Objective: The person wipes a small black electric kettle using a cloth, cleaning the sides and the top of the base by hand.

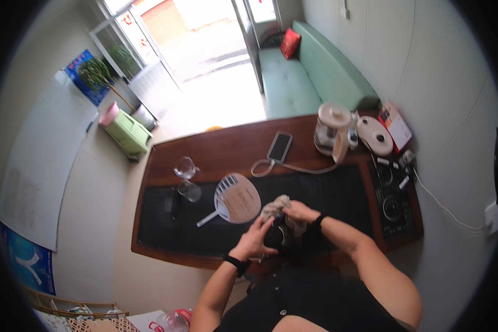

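Observation:
My right hand (302, 211) grips a crumpled beige cloth (275, 206) at the near edge of the dark wooden table (232, 143). Under and beside the cloth is a dark rounded object (275, 237), partly hidden, whose kind I cannot tell. My left hand (254, 240) is spread around its left side, fingers apart, touching it. Left of the hands a paddle-shaped hand fan (240, 197) lies on the black inlaid tray surface (315, 189). Beyond it a phone (280, 147) lies with a pale cable attached.
Two glass vessels (185, 167) (189, 191) stand at the table's left. A glass kettle (330, 133) with a white lid, a round white lid-like piece (374, 135) and a black control panel (392, 203) are at the right. A green sofa (292, 81) stands behind.

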`<action>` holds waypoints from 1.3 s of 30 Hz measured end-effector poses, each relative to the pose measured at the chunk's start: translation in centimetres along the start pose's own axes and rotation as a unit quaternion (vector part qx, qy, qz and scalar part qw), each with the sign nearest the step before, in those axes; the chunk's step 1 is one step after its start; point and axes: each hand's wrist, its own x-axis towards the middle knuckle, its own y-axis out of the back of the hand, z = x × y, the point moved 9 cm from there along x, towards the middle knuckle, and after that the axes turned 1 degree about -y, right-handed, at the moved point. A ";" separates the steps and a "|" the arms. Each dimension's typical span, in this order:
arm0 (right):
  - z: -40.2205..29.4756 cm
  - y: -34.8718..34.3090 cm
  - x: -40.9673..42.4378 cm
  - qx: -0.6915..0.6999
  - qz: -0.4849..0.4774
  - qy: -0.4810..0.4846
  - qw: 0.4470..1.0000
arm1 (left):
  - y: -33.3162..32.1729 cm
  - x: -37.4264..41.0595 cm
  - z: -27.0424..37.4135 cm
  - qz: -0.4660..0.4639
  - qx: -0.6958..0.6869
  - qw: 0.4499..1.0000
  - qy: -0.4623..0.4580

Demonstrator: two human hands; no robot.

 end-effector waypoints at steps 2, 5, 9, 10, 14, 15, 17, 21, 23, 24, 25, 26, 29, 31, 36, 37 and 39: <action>-1.2 2.0 -2.0 -0.068 -0.013 -0.070 0.995 | -0.1 -0.7 -0.2 0.011 0.018 1.000 0.022; -4.2 6.9 -5.6 -0.111 0.078 -0.098 0.986 | 0.5 -1.7 0.2 0.053 -0.013 0.997 0.063; -1.0 9.3 -7.7 -0.053 0.128 -0.118 0.983 | -1.1 -2.8 -0.8 0.069 0.007 0.995 0.066; -2.4 10.9 -9.3 -0.081 0.127 -0.150 0.977 | -1.3 -2.9 -0.8 0.072 0.004 0.995 0.066; -3.7 14.6 -12.4 -0.141 0.133 -0.168 0.966 | -1.5 -2.3 -0.7 0.075 -0.009 0.994 0.073; -3.9 15.4 -12.7 -0.138 0.136 -0.162 0.968 | -1.4 -2.2 -0.7 0.075 -0.010 0.994 0.079; -4.0 15.8 -13.2 0.060 0.153 -0.118 0.979 | -1.6 -2.2 -0.7 0.079 -0.012 0.994 0.079; -6.0 16.7 -13.6 0.195 0.154 -0.053 0.967 | -1.6 -2.3 -0.8 0.083 -0.008 0.993 0.081; -6.9 17.8 -13.8 0.010 0.163 -0.065 0.984 | -1.5 -2.3 -0.7 0.081 -0.011 0.993 0.085; -6.8 18.2 -13.9 -0.030 0.153 -0.107 0.982 | -1.4 -2.3 -0.7 0.087 -0.010 0.993 0.081; -6.5 18.5 -14.0 -0.027 0.174 -0.084 0.981 | -1.5 -2.3 -0.7 0.089 -0.011 0.993 0.081; -5.6 18.4 -14.0 -0.024 0.196 -0.061 0.978 | -1.6 -2.3 -0.6 0.090 -0.012 0.993 0.081; -2.5 18.3 -14.5 -0.073 0.231 -0.074 0.967 | -1.4 -2.4 -0.4 0.097 -0.007 0.992 0.075; -1.3 18.7 -14.9 -0.106 0.249 -0.085 0.959 | -1.3 -2.2 -0.1 0.102 -0.007 0.992 0.070; -1.5 18.5 -15.4 -0.051 0.174 -0.146 0.973 | -1.6 -1.6 0.2 0.110 -0.005 0.992 0.064; 0.1 17.3 -15.0 -0.005 0.108 -0.167 0.980 | -1.6 -1.4 0.3 0.111 -0.002 0.992 0.064; 0.1 15.0 -15.0 0.086 0.013 -0.141 0.986 | -1.7 -1.1 0.3 0.114 0.002 0.991 0.064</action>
